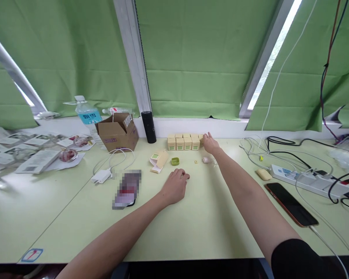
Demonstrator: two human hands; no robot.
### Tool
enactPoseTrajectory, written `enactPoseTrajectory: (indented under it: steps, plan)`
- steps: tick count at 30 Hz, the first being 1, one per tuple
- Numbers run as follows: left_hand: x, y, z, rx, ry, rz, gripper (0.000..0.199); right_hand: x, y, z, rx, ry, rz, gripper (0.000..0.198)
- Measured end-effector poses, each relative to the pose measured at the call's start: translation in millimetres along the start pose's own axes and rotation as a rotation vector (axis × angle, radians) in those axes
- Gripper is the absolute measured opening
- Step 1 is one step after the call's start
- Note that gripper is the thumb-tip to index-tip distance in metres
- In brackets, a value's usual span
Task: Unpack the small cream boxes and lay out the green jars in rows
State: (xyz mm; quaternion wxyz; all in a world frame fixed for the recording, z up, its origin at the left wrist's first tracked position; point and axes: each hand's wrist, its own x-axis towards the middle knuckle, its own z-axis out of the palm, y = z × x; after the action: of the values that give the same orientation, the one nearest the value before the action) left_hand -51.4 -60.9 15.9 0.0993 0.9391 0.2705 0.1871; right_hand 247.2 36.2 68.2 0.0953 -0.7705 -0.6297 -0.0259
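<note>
Boxes end at right fingers; left fingers curl beside open table; pinches unclear.

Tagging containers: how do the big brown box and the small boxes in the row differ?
Size: the brown box is far larger than each of the small boxes. Colour: the brown box is darker; the small boxes are pale tan with green squares. State: the brown box has flaps open; the small boxes look shut. Shared: both stand on the table.

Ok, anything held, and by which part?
Can't tell: the right hand is at the right end of the small tan cardboard boxes, its grip unclear; the left hand, fingers curled, may hide something.
</note>
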Motion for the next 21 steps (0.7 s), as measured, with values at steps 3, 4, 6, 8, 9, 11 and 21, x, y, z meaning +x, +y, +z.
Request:
enactPoseTrajectory:
  steps: [3, 4, 6, 8, 9, 11, 21]
  plan:
    - [0, 0, 0, -0.004, 0.008, 0.002, 0.029, -1, 0, 1, 0.013, 0.030, 0.012, 0.041]
    - [0, 0, 0, -0.002, 0.009, 0.003, 0.030, -1, -1, 1, 0.019, 0.043, 0.020, 0.040]
    - [0, 0, 0, 0.000, 0.007, 0.006, 0.029, -1, -2, 0, 0.032, 0.071, 0.040, 0.042]
    - [0, 0, 0, -0.002, 0.005, 0.006, 0.029, -3, -4, -1, 0.052, 0.102, 0.059, 0.046]
    - [0, -1, 0, -0.003, 0.006, 0.005, 0.029, -5, -5, -1, 0.064, 0.118, 0.067, 0.047]
    - [0, -1, 0, -0.004, 0.011, 0.006, 0.029, -10, -5, -3, 0.095, 0.154, 0.081, 0.049]
    - [1, -2, 2, -0.028, 0.014, 0.007, 0.024, -69, -4, -44, 0.342, 0.337, 0.048, 0.050]
